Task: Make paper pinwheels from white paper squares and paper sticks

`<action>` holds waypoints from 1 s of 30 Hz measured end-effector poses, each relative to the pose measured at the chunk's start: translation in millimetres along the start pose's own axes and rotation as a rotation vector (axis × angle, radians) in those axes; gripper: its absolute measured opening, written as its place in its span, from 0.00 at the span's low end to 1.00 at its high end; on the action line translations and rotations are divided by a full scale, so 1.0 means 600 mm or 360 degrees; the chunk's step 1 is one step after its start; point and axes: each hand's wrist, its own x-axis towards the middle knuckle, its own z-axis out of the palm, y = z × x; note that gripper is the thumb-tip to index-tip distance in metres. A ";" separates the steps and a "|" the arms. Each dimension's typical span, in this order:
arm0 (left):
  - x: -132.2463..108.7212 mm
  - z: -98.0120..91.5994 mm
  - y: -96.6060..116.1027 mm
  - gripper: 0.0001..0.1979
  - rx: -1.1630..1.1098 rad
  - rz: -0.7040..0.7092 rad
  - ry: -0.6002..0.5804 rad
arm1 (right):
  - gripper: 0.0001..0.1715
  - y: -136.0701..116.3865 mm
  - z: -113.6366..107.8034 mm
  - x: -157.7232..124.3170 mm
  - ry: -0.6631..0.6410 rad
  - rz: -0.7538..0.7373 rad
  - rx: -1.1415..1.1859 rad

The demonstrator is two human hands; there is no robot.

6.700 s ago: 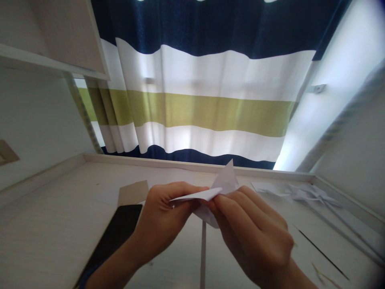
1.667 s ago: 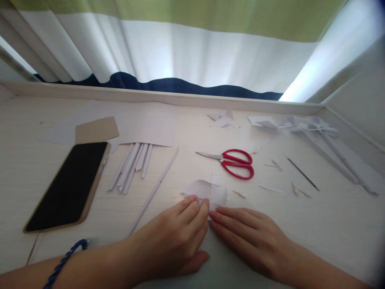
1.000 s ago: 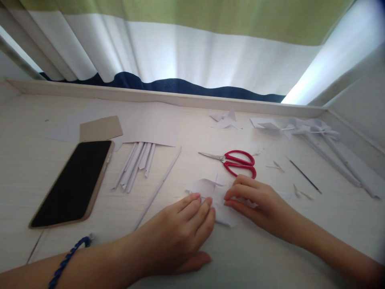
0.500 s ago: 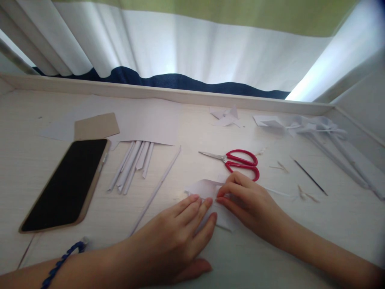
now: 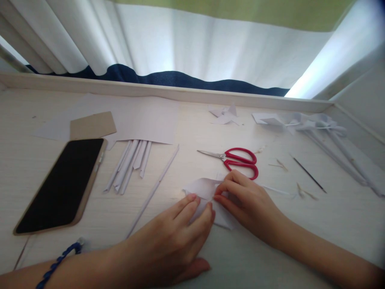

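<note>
A small folded white paper piece (image 5: 200, 188) lies on the pale wooden desk (image 5: 331, 216) in front of me. My left hand (image 5: 174, 237) rests flat on the desk, its stretched fingers pressing the near left part of the paper. My right hand (image 5: 246, 200) comes in from the right with bent fingers, and its fingertips pinch the paper at its middle. Red-handled scissors (image 5: 240, 160) lie just beyond my right hand, not touched. A blue cord bracelet (image 5: 57, 263) is on my left wrist.
A dark phone (image 5: 60, 184) lies at the left, with brown card (image 5: 92, 125) and a white sheet (image 5: 144, 120) behind it. Several rolled paper sticks (image 5: 129, 164) and one long stick (image 5: 153, 190) lie in the middle. Paper pinwheels (image 5: 300, 120) and a thin black stick (image 5: 308, 173) are at the right.
The paper, first held up in both hands, now lies on the desk. My right hand moved from the paper's near edge up to its middle and bent its fingers there; my left hand stays flat.
</note>
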 end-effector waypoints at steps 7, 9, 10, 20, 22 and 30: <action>0.002 0.000 -0.002 0.24 0.0020 0.0030 -0.0007 | 0.03 -0.001 0.007 -0.001 0.0042 -0.0017 -0.0061; 0.003 0.000 -0.002 0.24 0.0024 0.0040 0.0003 | 0.03 -0.001 0.008 -0.004 0.0066 -0.0049 -0.0069; 0.003 -0.001 -0.003 0.23 0.0029 0.0047 0.0000 | 0.02 0.000 0.007 -0.005 0.0108 -0.0063 -0.0057; 0.004 0.001 -0.002 0.24 0.0065 0.0051 0.0024 | 0.09 0.010 -0.022 -0.008 0.0507 -0.0141 -0.0092; 0.003 0.001 -0.002 0.24 0.0054 0.0065 0.0019 | 0.04 0.008 -0.019 -0.008 0.0517 -0.0243 -0.0092; 0.001 0.002 0.000 0.25 0.0053 0.0043 -0.0022 | 0.04 -0.009 0.007 -0.018 0.0367 -0.0389 -0.0145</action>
